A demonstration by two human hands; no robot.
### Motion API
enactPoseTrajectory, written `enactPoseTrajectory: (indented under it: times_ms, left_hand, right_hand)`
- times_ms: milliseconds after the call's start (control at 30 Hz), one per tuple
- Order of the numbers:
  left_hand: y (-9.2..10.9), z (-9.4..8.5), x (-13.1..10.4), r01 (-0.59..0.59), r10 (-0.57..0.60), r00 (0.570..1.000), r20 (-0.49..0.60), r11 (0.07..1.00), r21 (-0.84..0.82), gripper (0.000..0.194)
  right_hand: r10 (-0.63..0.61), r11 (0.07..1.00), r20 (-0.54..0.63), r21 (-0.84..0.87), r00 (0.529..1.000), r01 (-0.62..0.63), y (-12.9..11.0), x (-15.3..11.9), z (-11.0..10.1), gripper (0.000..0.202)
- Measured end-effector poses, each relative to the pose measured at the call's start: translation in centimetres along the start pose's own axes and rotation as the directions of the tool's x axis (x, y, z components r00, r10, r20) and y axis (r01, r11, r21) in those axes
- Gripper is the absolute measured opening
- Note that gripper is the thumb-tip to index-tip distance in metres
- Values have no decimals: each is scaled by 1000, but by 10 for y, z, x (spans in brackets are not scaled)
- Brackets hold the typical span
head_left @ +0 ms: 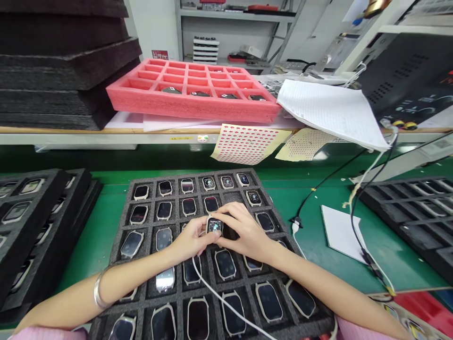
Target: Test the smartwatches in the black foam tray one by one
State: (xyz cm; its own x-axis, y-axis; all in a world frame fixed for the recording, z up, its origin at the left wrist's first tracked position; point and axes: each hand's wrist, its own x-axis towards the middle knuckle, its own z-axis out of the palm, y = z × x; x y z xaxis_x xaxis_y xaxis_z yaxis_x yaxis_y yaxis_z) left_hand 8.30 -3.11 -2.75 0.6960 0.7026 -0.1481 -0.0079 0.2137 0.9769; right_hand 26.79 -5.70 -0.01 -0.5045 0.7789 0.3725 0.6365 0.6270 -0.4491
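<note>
A smartwatch case point(214, 226) without a strap is held between both hands over the middle of a dark grey foam tray point(179, 283). Its screen is lit. My left hand point(191, 240) grips its left side, thumb at the lower edge of the screen. On the other side, my right hand point(244, 230) closes on the top and right edges with fingers and thumb. A white cable point(226, 302) runs from beneath my left hand toward the bottom edge; its end there is hidden. Rows of similar watch cases point(198, 318) lie in the tray's compartments, some with lit screens.
More foam trays of watches stand stacked at the left point(53, 198) and lie at the right point(417, 203). A red foam tray point(191, 111) and black foam blocks point(53, 71) sit on the shelf above. Cables point(357, 212) hang near a white pad point(341, 231) on the green bench.
</note>
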Motion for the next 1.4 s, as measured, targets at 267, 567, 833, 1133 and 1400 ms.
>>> enactPoseTrajectory:
  times_ms: [267,567,833,1133,1400]
  left_hand:
    - [-1,4,2,21,-20,1000,-14,998,62,44]
    - [18,-18,-29,192,-192,981,26,981,14,32]
    - [5,-30,-38,185,-182,982,48,980,-66,32]
    - [0,-36,-44,148,-137,987,83,977,-152,36]
    - [5,-37,-47,113,-102,993,63,975,-194,31]
  right_hand:
    - [46,995,-42,87,998,-42,15,7,-13,40]
    - [185,966,140,-207,973,-153,73,6,-43,42]
    - [78,934,340,-353,937,50,35,34,-48,17]
    - [55,965,433,-253,900,63,36,72,-14,38]
    - [109,960,305,-281,946,-20,36,63,-3,35]
